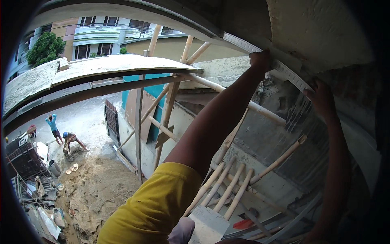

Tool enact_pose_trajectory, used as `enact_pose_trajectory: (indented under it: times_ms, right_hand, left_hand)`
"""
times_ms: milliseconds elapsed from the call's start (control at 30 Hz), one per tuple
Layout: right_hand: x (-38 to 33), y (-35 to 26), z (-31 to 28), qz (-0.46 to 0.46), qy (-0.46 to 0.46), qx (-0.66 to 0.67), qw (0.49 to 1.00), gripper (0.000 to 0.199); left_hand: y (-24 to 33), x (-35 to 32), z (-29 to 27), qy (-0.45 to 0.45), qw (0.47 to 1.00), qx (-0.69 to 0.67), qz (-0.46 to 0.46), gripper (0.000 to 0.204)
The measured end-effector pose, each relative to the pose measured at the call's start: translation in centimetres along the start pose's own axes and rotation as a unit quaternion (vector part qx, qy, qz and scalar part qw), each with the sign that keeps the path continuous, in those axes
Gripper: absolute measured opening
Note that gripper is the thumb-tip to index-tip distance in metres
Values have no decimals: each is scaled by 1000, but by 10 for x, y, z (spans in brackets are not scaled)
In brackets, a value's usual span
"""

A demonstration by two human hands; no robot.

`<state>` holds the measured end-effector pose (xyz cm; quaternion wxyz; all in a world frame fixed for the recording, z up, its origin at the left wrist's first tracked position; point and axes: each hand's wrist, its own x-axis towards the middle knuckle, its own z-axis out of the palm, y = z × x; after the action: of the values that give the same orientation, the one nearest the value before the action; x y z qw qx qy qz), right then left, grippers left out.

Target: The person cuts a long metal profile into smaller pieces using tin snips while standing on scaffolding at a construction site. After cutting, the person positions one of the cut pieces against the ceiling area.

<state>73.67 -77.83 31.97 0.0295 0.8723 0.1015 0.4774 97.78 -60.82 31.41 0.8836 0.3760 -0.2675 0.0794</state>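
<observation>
A long white slotted strip, like a metal or plastic edge profile, runs slantwise along the lower edge of the concrete overhead. My left hand reaches up from a yellow sleeve and is closed around the strip near its middle. Farther right and lower, my right hand grips the strip near its lower right end, fingers bent over its edge. That hand lies in shade, so its fingertips are partly hidden. Rough, unfinished concrete hangs just above both hands.
Bamboo poles form scaffolding below me, beside a grey board. A pale roof slab juts out at left. Far below are a sand heap, a bending person and a standing person in blue.
</observation>
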Motion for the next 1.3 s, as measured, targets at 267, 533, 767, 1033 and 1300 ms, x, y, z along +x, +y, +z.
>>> enact_pose_trajectory:
  times_ms: [267,533,767,1033,1300]
  right_hand:
    - [-22,15,2,-165,129,-295,932,51]
    - [-18,3,9,-94,91,-191,973,45]
    - [-1,22,1,-27,-52,14,998,29]
    - [23,59,4,-69,-73,29,995,28]
    - [49,67,10,-95,-94,61,989,27]
  left_hand:
    - [15,-51,11,-93,994,-50,-31,42]
    - [16,-33,-3,-48,998,-28,32,75]
    - [25,-41,6,23,996,72,43,75]
    - [24,-41,10,31,998,41,45,74]
    - [33,-28,15,76,997,-1,-12,85]
